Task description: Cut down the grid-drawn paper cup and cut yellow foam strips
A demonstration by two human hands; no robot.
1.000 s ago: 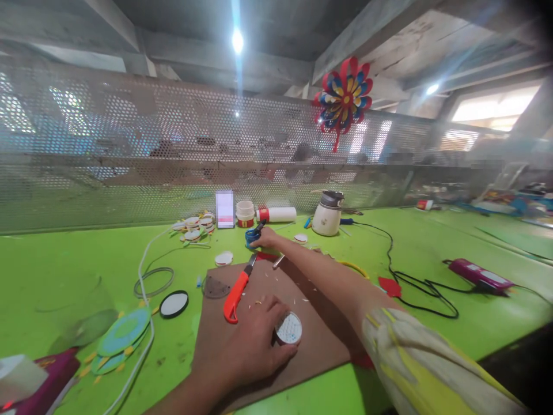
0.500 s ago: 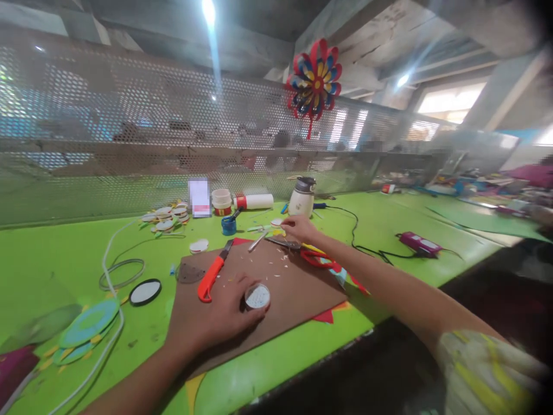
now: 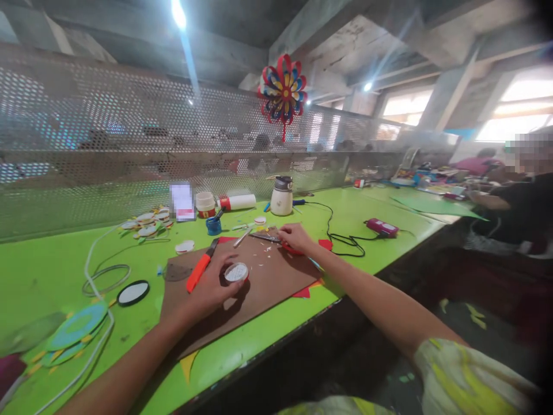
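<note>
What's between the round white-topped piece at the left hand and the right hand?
In the head view, brown board strewn with small pale scraps lies between the round piece and the right hand.

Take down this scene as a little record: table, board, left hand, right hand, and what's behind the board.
Table: green tabletop
Board: brown board, with orange cutter and pale scraps on it
Left hand: around a small, round, white-topped piece
Right hand: at the scissors, grip unclear
Behind board: blue pot, white roll, white jug with dark top
</note>
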